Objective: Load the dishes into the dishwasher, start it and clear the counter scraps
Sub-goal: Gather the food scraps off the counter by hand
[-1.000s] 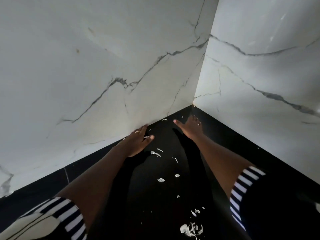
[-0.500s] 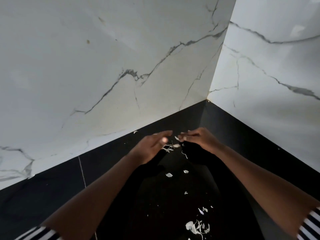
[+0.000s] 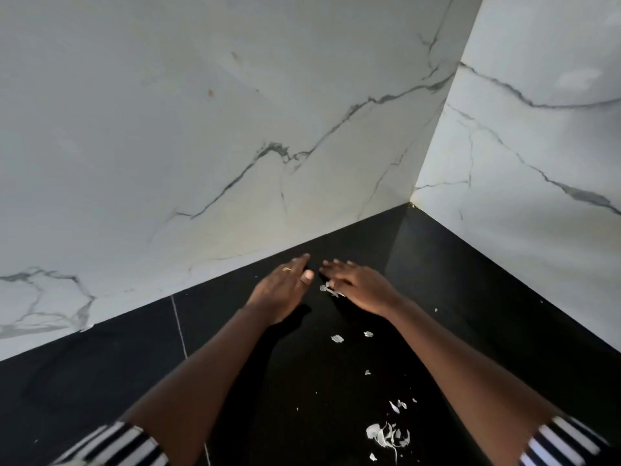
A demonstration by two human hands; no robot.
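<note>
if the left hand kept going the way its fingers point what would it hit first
Probably the marble wall: the left hand points up and right along the black counter, with only bare counter before the wall's base. Depth is unclear.

Left grip (image 3: 280,291) and right grip (image 3: 363,290) flat, fingers straight, close together.

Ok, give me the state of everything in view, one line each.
Left hand: open, fingers straight, holding nothing.
Right hand: open, palm down, fingers straight, a few bits at its thumb side.
Scraps: loose, scattered along the counter, not gathered.
Pile: heaped near the front, apart from both hands.
Counter: black, littered.
Wall: marble, one small brown spot.
</note>
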